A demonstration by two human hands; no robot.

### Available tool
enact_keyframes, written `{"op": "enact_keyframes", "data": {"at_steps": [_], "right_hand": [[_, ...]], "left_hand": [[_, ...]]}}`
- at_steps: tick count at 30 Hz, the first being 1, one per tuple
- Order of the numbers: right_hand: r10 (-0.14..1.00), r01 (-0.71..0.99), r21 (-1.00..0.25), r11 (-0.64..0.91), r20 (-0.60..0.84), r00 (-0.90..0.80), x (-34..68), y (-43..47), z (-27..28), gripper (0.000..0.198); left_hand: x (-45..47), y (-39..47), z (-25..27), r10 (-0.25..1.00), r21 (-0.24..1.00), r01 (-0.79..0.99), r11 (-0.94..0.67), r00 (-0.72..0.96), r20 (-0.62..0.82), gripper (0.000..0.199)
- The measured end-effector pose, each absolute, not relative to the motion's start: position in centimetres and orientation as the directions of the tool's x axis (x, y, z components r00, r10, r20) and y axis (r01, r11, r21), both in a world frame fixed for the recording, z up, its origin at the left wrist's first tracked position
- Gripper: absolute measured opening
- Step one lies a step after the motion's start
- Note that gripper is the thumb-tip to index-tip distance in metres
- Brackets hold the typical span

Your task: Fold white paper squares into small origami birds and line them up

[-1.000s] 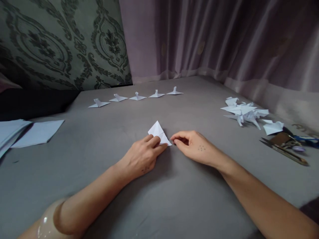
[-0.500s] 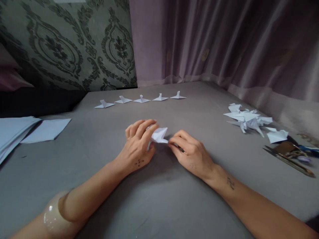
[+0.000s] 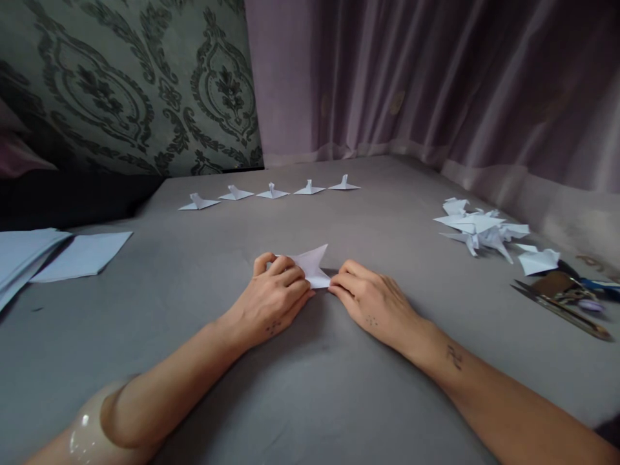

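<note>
A folded piece of white paper (image 3: 314, 263) with two pointed tips lies between my hands, low over the grey surface. My left hand (image 3: 281, 290) has its fingers curled and closed on the paper's left part, which they hide. With thumb and fingers, my right hand (image 3: 365, 294) pinches the paper's lower right tip. The upper tip points up and right, free of both hands.
Several small folded paper figures (image 3: 272, 191) stand in a row at the back. A heap of folded white paper pieces (image 3: 477, 226) lies at right, near scissors (image 3: 564, 310). White paper sheets (image 3: 82, 257) lie at left. A purple curtain (image 3: 368, 77) hangs behind.
My left hand's fingers have closed down on the folded paper, and the hand has shifted slightly right and nearer. More of the paper's forked end shows. My right hand still pinches its tip.
</note>
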State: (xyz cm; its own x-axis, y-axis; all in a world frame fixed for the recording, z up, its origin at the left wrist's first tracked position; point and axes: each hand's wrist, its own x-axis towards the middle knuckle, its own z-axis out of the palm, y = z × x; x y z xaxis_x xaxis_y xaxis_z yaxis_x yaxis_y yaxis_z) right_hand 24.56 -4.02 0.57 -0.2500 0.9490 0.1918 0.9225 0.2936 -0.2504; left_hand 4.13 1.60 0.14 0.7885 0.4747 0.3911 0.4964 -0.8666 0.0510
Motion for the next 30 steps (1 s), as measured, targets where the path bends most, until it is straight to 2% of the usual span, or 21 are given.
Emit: {"op": "enact_keyframes", "data": {"at_steps": [7, 16, 22, 30], "right_hand": [[0.987, 0.883, -0.443, 0.154, 0.118, -0.113, 24.1, -3.6, 0.5, 0.018], [0.994, 0.855, -0.512, 0.084, 0.098, -0.039, 25.4, -3.4, 1.5, 0.015], [0.973, 0.879, -0.417, 0.231, 0.091, -0.212, 25.0, -4.2, 2.1, 0.031], [0.936, 0.928, -0.129, 0.35, 0.072, -0.344, 25.1, -5.8, 2.2, 0.028]], "left_hand": [[4.7, 1.3, 0.3, 0.577, 0.109, 0.585, -0.804, 0.722, 0.382, 0.024], [5.5, 1.7, 0.0, 0.612, 0.11, 0.616, -0.78, 0.715, 0.337, 0.026], [5.6, 1.9, -0.1, 0.611, 0.124, 0.611, -0.782, 0.714, 0.342, 0.027], [5.7, 2.1, -0.1, 0.609, 0.142, 0.601, -0.787, 0.717, 0.34, 0.028]]}}
